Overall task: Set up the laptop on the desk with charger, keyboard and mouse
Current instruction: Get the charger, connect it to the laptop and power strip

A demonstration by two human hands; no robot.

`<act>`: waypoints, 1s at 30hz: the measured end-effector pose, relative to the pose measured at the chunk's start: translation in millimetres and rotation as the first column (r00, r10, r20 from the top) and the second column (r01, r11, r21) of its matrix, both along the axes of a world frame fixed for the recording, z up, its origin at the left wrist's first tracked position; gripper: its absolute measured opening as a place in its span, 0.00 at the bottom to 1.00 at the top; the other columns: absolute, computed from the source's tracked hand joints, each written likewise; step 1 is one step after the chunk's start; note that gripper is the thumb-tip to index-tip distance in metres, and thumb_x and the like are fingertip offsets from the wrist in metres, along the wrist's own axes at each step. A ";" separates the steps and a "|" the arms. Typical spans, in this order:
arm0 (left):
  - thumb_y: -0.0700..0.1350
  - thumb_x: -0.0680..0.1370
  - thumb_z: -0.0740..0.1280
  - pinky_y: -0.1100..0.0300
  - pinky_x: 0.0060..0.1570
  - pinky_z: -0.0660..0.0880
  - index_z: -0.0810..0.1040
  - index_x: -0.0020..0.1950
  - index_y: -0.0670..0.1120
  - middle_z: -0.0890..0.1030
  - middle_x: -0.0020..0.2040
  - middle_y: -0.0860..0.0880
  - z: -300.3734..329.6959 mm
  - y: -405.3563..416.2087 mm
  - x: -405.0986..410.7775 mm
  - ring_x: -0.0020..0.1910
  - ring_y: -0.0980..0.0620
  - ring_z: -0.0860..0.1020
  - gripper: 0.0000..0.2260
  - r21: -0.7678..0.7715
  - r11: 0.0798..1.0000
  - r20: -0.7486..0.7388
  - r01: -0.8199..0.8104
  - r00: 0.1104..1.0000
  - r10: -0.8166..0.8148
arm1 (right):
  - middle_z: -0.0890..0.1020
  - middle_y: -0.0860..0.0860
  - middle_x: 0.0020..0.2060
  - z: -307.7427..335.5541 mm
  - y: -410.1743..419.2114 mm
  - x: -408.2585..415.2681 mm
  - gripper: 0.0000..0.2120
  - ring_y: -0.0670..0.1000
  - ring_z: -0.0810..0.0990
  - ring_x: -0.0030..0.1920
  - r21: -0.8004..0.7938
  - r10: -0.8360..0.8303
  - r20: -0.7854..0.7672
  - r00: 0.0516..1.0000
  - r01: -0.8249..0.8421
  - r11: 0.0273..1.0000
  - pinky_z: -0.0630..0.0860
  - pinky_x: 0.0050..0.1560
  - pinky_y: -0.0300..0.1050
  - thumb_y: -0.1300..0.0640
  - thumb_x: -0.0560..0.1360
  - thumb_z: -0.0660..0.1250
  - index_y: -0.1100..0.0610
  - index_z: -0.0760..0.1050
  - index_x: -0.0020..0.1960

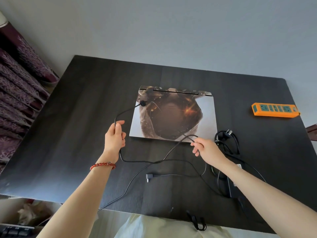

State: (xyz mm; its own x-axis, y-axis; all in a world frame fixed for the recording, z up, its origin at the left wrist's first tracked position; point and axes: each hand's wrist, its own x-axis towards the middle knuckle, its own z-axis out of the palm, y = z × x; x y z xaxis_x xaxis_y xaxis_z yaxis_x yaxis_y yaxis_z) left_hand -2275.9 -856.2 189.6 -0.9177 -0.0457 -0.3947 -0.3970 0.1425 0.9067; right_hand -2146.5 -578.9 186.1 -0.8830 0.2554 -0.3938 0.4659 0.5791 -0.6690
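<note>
The left hand [115, 136] is closed around a thin black charger cable [151, 161], while the right hand [204, 148] pinches another stretch of the same cable between thumb and fingertips, so the cord hangs slack between them above the dark wood-grain surface [82, 117]. Just beyond and between the two hands lies the closed laptop with a brown-and-white printed lid [173, 115]; a small black ferrite lump [142, 103] on the cable rests on its lid, up from the left hand. The angled black connector plug [148, 176] lies on the surface below both hands, and the black power brick [235, 184] sits under the right forearm with its wall plug [229, 132] just right of the right hand. The orange power strip [275, 109] is far off to the right. The step seems to be untangling; it would go best by drawing the loops apart gently, following the cord toward the connector, without dragging it across the lid.
</note>
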 end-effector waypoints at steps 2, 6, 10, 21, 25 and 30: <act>0.48 0.81 0.52 0.64 0.22 0.58 0.74 0.55 0.50 0.64 0.29 0.50 4.5 1.5 -3.1 0.23 0.57 0.60 0.12 -0.010 0.999 -0.058 -0.044 0.997 0.044 | 0.84 0.48 0.38 9.9 -2.8 0.7 0.10 0.53 0.81 0.36 0.275 0.106 -0.047 0.993 -0.089 0.957 0.75 0.42 0.47 0.56 0.79 0.57 0.52 0.77 0.46; 0.49 0.81 0.52 0.67 0.20 0.60 0.74 0.56 0.51 0.64 0.28 0.52 22.8 11.1 -16.1 0.21 0.58 0.63 0.12 -0.021 0.996 -0.164 -0.087 0.983 0.082 | 0.81 0.52 0.31 38.2 -6.0 -8.8 0.10 0.59 0.78 0.35 0.478 0.124 -0.210 0.970 -0.009 0.878 0.64 0.33 0.44 0.56 0.77 0.60 0.55 0.76 0.40; 0.50 0.81 0.52 0.67 0.21 0.62 0.74 0.55 0.53 0.66 0.28 0.52 45.5 23.7 -32.1 0.20 0.59 0.64 0.12 -0.006 0.996 -0.220 -0.091 0.971 0.088 | 0.73 0.45 0.19 57.7 7.8 -24.0 0.17 0.46 0.75 0.25 0.275 0.035 -0.123 0.992 0.000 0.961 0.71 0.34 0.43 0.52 0.77 0.61 0.53 0.67 0.30; 0.50 0.81 0.53 0.69 0.20 0.64 0.73 0.48 0.62 0.68 0.22 0.57 77.1 37.4 -33.9 0.21 0.59 0.66 0.11 0.040 0.997 -0.347 -0.065 0.935 0.075 | 0.75 0.53 0.27 65.5 20.1 -49.3 0.22 0.47 0.74 0.22 -0.087 0.113 0.429 0.896 -0.083 0.993 0.62 0.18 0.31 0.43 0.79 0.52 0.57 0.75 0.39; 0.50 0.81 0.52 0.69 0.21 0.64 0.73 0.50 0.61 0.68 0.23 0.57 88.9 39.5 -37.3 0.22 0.57 0.66 0.10 0.077 0.997 -0.392 -0.024 0.918 0.053 | 0.74 0.46 0.32 86.1 19.2 -62.7 0.21 0.43 0.73 0.29 0.046 0.372 0.491 0.788 -0.449 0.892 0.69 0.32 0.33 0.47 0.78 0.54 0.50 0.78 0.33; 0.50 0.82 0.52 0.68 0.22 0.63 0.73 0.53 0.57 0.66 0.23 0.57 98.4 48.6 -41.3 0.22 0.57 0.64 0.10 0.142 0.990 -0.392 0.028 0.920 0.030 | 0.79 0.45 0.39 94.3 25.8 -62.3 0.14 0.45 0.74 0.43 -0.314 0.407 0.301 0.862 -0.313 0.896 0.68 0.45 0.39 0.53 0.80 0.56 0.52 0.75 0.38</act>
